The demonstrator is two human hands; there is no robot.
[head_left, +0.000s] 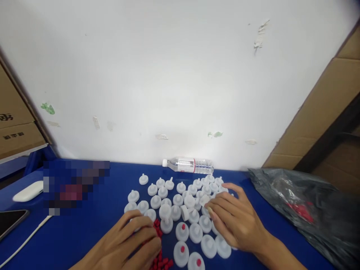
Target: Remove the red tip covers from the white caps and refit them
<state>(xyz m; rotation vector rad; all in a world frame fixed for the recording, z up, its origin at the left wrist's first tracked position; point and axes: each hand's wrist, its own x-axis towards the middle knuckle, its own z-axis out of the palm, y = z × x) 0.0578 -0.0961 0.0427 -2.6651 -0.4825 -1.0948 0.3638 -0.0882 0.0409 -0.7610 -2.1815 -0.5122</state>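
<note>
Several white plastic caps (180,198) stand spread over a blue table (84,232). A few near the front carry a red plug (182,248) in the nozzle. My left hand (132,240) rests curled beside a small heap of red plugs (161,258), fingertips closed on something I cannot make out. My right hand (234,221) lies over the right side of the caps, its fingertips pinching one white cap (204,200).
A clear water bottle (188,165) lies on its side against the white wall. A black plastic bag (303,210) with red pieces inside sits at right. Cardboard boxes (17,123) flank both sides. A white case (28,191), a phone (9,221) and a cable lie at left.
</note>
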